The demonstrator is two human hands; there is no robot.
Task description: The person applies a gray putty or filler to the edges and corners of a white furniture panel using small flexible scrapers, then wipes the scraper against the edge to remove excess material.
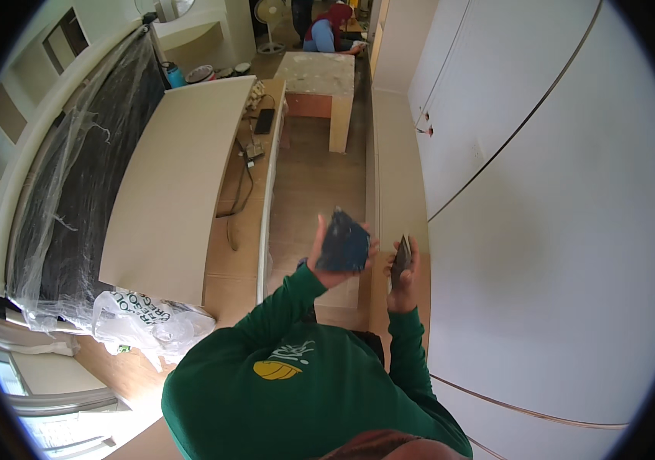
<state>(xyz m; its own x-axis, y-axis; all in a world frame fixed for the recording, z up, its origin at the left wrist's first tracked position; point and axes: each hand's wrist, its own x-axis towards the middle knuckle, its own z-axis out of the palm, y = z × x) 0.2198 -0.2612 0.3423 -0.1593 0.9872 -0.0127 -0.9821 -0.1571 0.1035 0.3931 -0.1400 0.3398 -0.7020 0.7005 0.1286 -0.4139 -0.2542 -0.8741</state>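
My left hand (316, 258) is under a dark blue, roughly square sheet (345, 244), with its thumb at one edge and fingertips curled round the other. The sheet's back looks like sandpaper, though I cannot be sure. To the right, my right hand (406, 277) grips a flat dark pad (400, 259) with a pale edge, held upright between thumb and fingers. The two hands are apart, in front of my chest. Beside my right hand runs a low beige ledge (396, 176) along the white wall panels (511, 215).
A large beige board (174, 184) leans over a wooden desktop (247, 226) with cables and a black phone (264, 121). Plastic-wrapped furniture (67, 184) and a white plastic bag (147, 322) are at left. Beyond a dusty bench (316, 73), a person (327, 31) crouches near a fan (270, 15).
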